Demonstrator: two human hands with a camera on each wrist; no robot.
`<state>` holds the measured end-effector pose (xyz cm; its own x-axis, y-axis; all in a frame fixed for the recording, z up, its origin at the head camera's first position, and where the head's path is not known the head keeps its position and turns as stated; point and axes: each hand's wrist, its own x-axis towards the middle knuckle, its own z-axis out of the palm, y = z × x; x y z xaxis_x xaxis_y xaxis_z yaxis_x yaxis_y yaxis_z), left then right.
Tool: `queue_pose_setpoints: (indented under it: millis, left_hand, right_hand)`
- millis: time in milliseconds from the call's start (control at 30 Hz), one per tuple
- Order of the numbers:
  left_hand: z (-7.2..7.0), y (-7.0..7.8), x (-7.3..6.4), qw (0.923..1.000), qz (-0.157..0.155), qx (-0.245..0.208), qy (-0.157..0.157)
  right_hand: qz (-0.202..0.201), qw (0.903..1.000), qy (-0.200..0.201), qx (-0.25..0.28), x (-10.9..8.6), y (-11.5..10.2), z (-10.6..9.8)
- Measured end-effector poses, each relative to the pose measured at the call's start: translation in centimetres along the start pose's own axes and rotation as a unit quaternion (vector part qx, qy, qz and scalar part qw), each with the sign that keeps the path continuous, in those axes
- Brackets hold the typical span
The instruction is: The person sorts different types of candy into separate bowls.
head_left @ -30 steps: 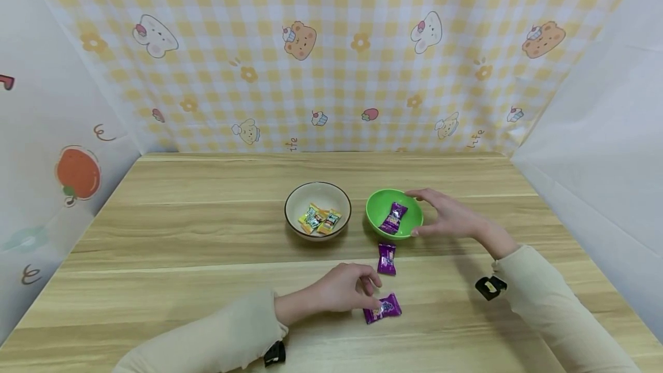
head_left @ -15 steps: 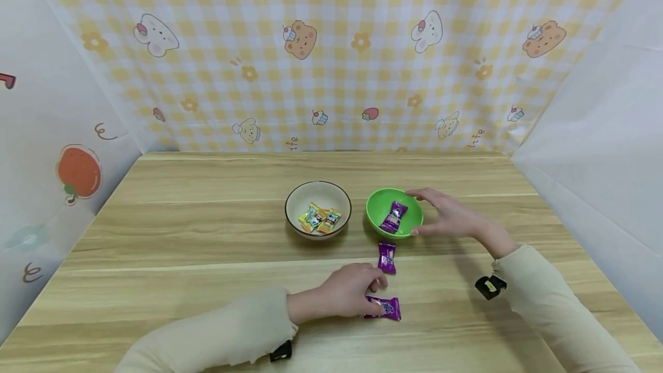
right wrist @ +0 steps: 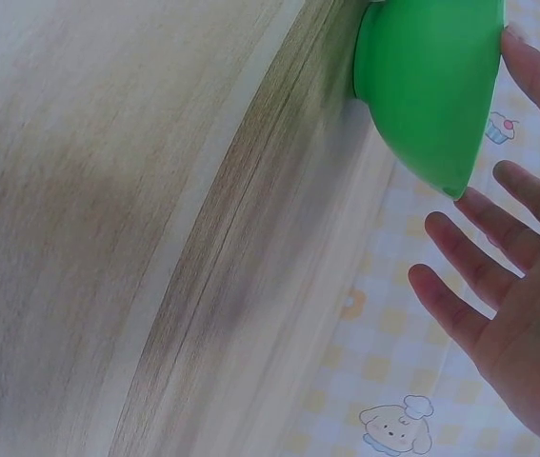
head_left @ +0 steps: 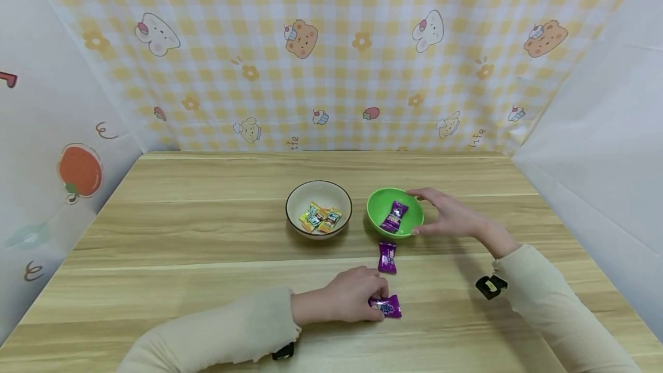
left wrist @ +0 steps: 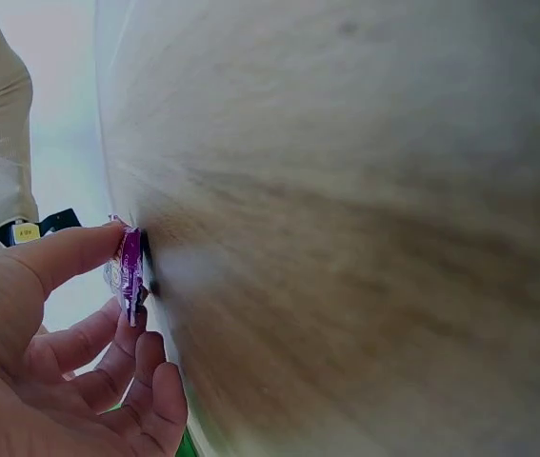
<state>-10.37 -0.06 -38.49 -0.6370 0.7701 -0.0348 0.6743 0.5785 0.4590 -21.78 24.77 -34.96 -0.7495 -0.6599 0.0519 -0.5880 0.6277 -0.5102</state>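
Observation:
In the head view my left hand pinches a purple wrapped candy low over the tabletop. The left wrist view has the thumb at one end of that candy and fingertips at the other. Another purple candy lies just beyond, below the green bowl. Inside this bowl rests more purple candy. At the bowl's right side my right hand touches the rim with thumb and a fingertip; the right wrist view shows its other fingers spread and fairly straight.
Left of the green bowl stands a beige bowl with a dark rim, holding yellow candies. Behind the wooden table hangs a yellow checked cloth. White sheets flank both sides.
My left hand has moved slightly right onto the nearer purple candy, its fingers closing on it, and the candy has turned a little. The right hand stays at the green bowl.

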Motion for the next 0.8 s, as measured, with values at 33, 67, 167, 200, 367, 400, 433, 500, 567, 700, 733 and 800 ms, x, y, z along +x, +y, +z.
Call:
queue_pose_setpoints:
  millis: [33, 67, 167, 200, 367, 400, 433, 500, 567, 700, 733, 800]
  left_hand:
    - [0.03, 0.00, 0.01, 1.0000, 0.001, 0.003, -0.002]
    - [0.08, -0.01, 0.02, 1.0000, 0.001, 0.006, -0.003]
    - [0.20, -0.07, 0.03, 0.9999, 0.012, 0.007, -0.001]
    - [0.22, -0.08, 0.05, 0.9999, 0.016, 0.006, 0.000]
    - [0.21, -0.01, 0.12, 0.9995, 0.025, -0.021, 0.004]
    - [0.19, 0.01, 0.13, 0.9993, 0.023, -0.028, 0.004]
    - [0.18, 0.03, 0.13, 0.9992, 0.022, -0.034, 0.004]
    - [0.14, 0.03, 0.11, 0.9988, 0.021, -0.045, 0.005]
    - [0.12, -0.06, 0.07, 0.9980, 0.019, -0.059, 0.006]
    - [0.03, -0.43, -0.10, 0.9951, 0.012, -0.098, 0.007]
    - [0.01, -0.55, -0.15, 0.9938, 0.009, -0.111, 0.006]
    - [-0.11, -0.77, -0.24, 0.9904, -0.001, -0.138, 0.000]
  right_hand:
    - [0.000, 1.0000, 0.000, 0.000, 0.00, 0.00, 0.00]
    - [0.000, 1.0000, 0.001, 0.000, 0.01, 0.01, 0.00]
    - [0.001, 1.0000, 0.001, 0.002, 0.00, 0.02, 0.00]
    - [0.001, 1.0000, 0.001, 0.002, 0.00, 0.02, -0.01]
    - [-0.001, 1.0000, 0.001, 0.002, 0.01, 0.05, -0.03]
    - [-0.002, 1.0000, 0.001, 0.001, 0.02, 0.06, -0.04]
    - [-0.002, 1.0000, 0.001, 0.000, 0.02, 0.06, -0.04]
    - [-0.003, 1.0000, 0.001, 0.000, 0.02, 0.06, -0.05]
    - [-0.003, 1.0000, 0.000, -0.002, 0.01, 0.07, -0.05]
    - [-0.003, 1.0000, -0.001, -0.001, 0.00, 0.09, -0.05]
    - [-0.003, 1.0000, -0.002, -0.001, 0.01, 0.11, -0.04]
    - [-0.004, 1.0000, -0.002, 0.000, 0.02, 0.11, -0.05]
